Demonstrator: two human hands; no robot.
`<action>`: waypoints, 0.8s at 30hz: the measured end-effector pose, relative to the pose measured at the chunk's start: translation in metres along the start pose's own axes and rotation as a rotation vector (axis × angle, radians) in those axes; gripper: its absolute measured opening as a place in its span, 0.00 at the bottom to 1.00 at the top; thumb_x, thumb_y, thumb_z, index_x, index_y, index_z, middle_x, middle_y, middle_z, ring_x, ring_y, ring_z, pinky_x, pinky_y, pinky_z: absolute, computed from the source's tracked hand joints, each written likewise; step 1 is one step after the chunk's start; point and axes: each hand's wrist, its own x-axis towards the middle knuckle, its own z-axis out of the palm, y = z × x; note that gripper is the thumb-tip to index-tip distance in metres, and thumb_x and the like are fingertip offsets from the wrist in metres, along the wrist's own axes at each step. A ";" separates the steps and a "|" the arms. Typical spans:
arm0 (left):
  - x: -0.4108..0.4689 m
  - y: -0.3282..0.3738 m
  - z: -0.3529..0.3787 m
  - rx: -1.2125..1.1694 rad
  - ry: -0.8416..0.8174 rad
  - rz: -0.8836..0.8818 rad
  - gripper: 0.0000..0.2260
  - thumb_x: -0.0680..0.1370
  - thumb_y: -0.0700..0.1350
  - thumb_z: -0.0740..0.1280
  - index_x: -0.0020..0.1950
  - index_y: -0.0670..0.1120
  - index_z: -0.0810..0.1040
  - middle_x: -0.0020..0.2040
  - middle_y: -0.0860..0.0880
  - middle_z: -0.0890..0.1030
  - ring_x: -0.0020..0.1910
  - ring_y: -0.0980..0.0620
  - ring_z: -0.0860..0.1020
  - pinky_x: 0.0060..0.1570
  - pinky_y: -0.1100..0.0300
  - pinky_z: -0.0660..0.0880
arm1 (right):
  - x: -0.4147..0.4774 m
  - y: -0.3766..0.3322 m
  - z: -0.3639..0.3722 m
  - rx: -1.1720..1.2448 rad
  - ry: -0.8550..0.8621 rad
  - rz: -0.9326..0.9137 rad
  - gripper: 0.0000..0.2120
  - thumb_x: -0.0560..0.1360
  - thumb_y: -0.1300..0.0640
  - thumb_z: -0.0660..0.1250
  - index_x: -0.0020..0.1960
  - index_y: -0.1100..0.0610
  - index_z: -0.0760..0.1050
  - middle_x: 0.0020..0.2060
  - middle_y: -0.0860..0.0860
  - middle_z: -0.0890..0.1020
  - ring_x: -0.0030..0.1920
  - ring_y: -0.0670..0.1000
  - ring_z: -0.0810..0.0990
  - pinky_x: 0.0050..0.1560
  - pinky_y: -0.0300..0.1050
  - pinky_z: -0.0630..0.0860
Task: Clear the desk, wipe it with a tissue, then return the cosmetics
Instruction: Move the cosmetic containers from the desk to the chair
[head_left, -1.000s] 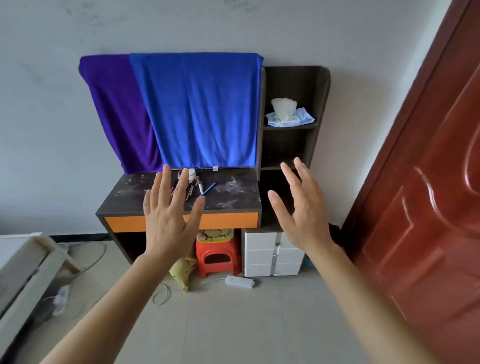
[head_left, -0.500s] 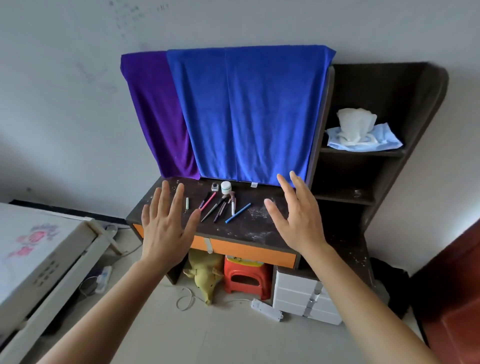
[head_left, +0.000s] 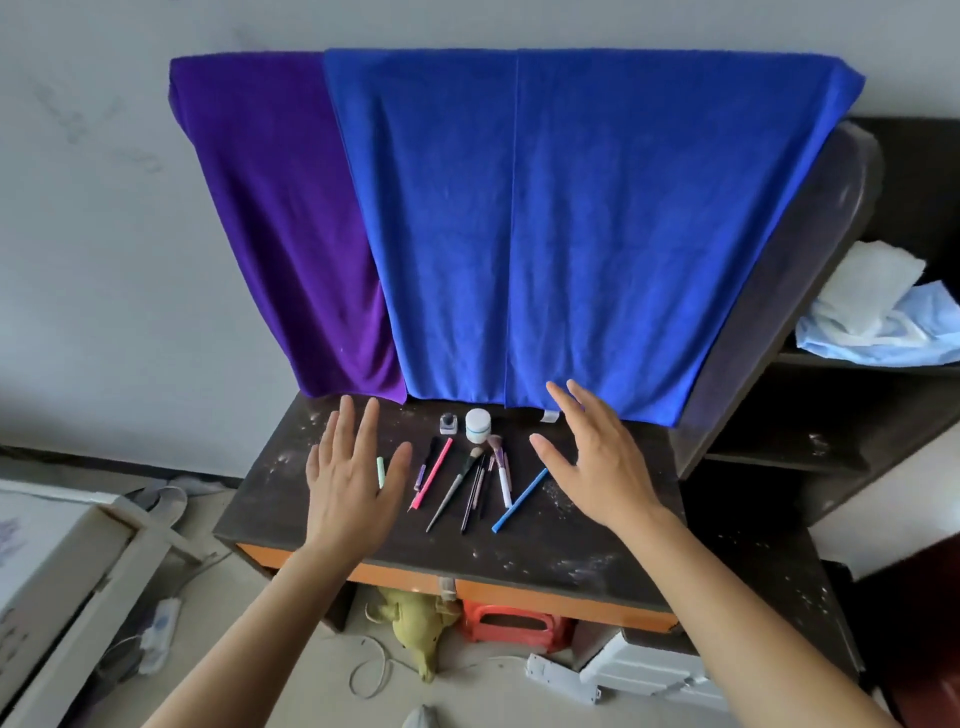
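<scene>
A dark desk (head_left: 545, 551) with an orange front edge is dusted with white powder. On it lie several cosmetics: a white jar (head_left: 477, 425), a small dark bottle (head_left: 448, 423), a pink pencil (head_left: 432, 479), brushes (head_left: 478, 480), a blue pencil (head_left: 519, 500) and a pale green stick (head_left: 381, 472). My left hand (head_left: 349, 480) hovers spread over the desk's left part, partly covering the green stick. My right hand (head_left: 597, 462) hovers spread to the right of the brushes. Both hold nothing. A tissue pack (head_left: 878, 306) sits on the right shelf.
Purple (head_left: 291, 223) and blue (head_left: 561, 223) towels hang behind the desk. A dark shelf unit (head_left: 852, 431) stands at the right. Under the desk are a red stool (head_left: 511, 621), a yellow toy (head_left: 415, 623), white drawers (head_left: 649, 670) and a power strip (head_left: 561, 678). A white box (head_left: 47, 561) stands left.
The view has come much closer to the desk and tilted down. Both open hands now hover over the desktop on either side of the cosmetics.
</scene>
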 end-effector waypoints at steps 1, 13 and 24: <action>0.017 -0.009 0.002 -0.018 -0.019 0.003 0.30 0.82 0.60 0.56 0.81 0.53 0.53 0.82 0.48 0.49 0.80 0.47 0.48 0.76 0.44 0.49 | 0.012 -0.004 0.009 -0.003 -0.009 0.022 0.31 0.79 0.40 0.63 0.79 0.46 0.60 0.77 0.51 0.65 0.76 0.50 0.62 0.72 0.49 0.66; 0.145 -0.055 0.070 -0.037 -0.248 0.089 0.28 0.81 0.59 0.59 0.80 0.54 0.58 0.81 0.47 0.53 0.79 0.45 0.52 0.74 0.44 0.53 | 0.099 0.007 0.101 -0.022 -0.227 0.220 0.27 0.79 0.40 0.63 0.76 0.44 0.65 0.73 0.46 0.70 0.73 0.48 0.67 0.65 0.49 0.72; 0.186 -0.082 0.186 -0.070 -0.532 0.017 0.30 0.79 0.54 0.67 0.78 0.49 0.63 0.79 0.45 0.61 0.77 0.44 0.61 0.74 0.48 0.60 | 0.137 0.055 0.213 0.047 -0.429 0.290 0.33 0.76 0.44 0.70 0.77 0.49 0.63 0.72 0.48 0.71 0.71 0.52 0.69 0.64 0.50 0.72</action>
